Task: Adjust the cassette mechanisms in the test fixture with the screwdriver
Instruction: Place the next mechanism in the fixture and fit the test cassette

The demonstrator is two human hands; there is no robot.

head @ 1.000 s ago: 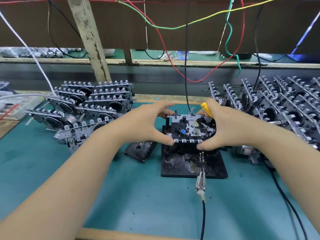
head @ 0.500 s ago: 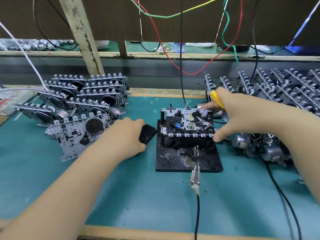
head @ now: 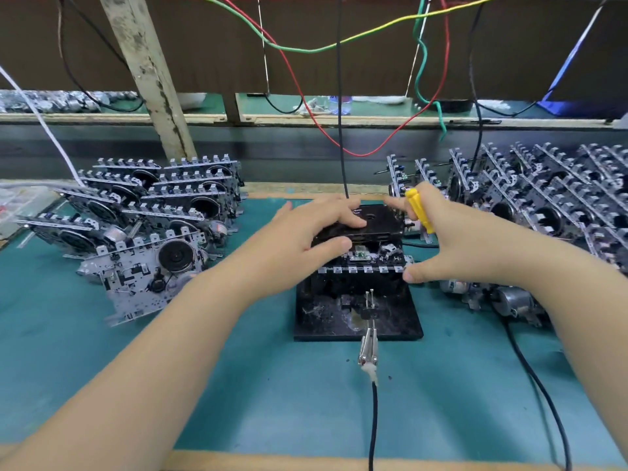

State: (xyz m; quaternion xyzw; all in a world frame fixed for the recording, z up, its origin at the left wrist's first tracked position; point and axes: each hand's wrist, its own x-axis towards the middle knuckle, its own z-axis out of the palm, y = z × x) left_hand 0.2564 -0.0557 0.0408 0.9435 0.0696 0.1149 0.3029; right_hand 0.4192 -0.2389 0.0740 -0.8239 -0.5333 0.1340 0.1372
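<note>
A black test fixture (head: 394, 321) stands mid-table with a cassette mechanism (head: 367, 263) mounted on it. My left hand (head: 299, 239) holds a black cassette (head: 377, 222) over the mechanism, thumb at its near edge and fingers on top. My right hand (head: 452, 239) grips the yellow screwdriver (head: 419, 209) while its forefinger touches the cassette's far right corner and its thumb rests at the mechanism's front right corner.
Stacks of cassette mechanisms lie at the left (head: 153, 212) and the right (head: 543, 198). A metal clip (head: 368, 348) on a black cable reaches the fixture's front pins. Several wires (head: 339, 96) hang over the bench. Small motors (head: 509, 297) sit right of the fixture.
My left hand picked the black cassette up from the table left of the fixture and brought it over the mounted mechanism. My right hand stayed at the mechanism's right side with the screwdriver.
</note>
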